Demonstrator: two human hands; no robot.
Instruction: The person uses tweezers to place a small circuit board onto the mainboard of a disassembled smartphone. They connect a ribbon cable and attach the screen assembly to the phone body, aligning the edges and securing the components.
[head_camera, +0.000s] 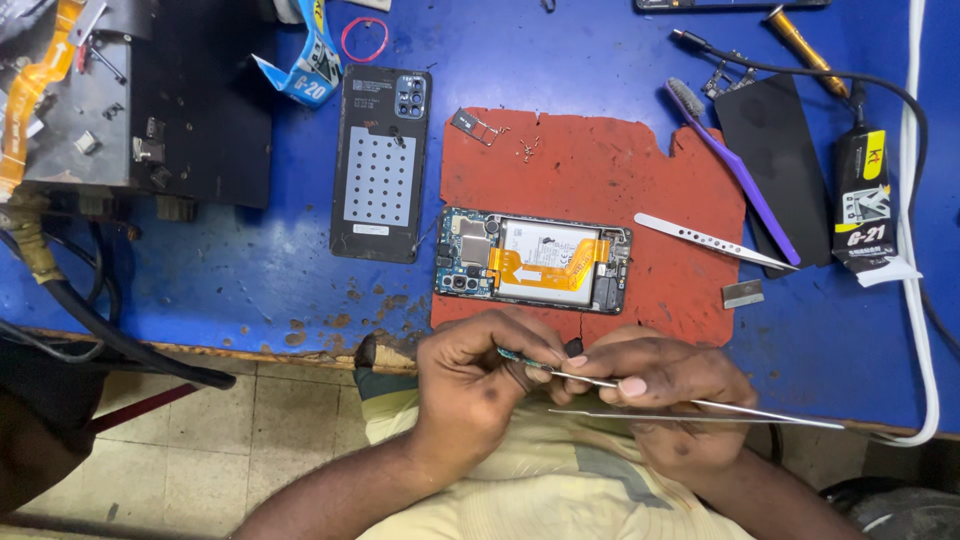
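Shiny metal tweezers (700, 408); matt red rubbery mat (610, 170) (edges ragged), scuffed blue tabletop (560, 60).

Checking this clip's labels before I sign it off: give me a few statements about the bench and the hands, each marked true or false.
1. The opened phone lies on the red mat. True.
2. The right hand holds metal tweezers. True.
3. The back cover lies on the red mat. False: it lies on the blue table, left of the mat.
4. The purple toothbrush is in the left hand. False: it lies on the table at the mat's right edge; the left hand pinches a small part with the right.
5. A second pair of tweezers lies right of the phone. True.
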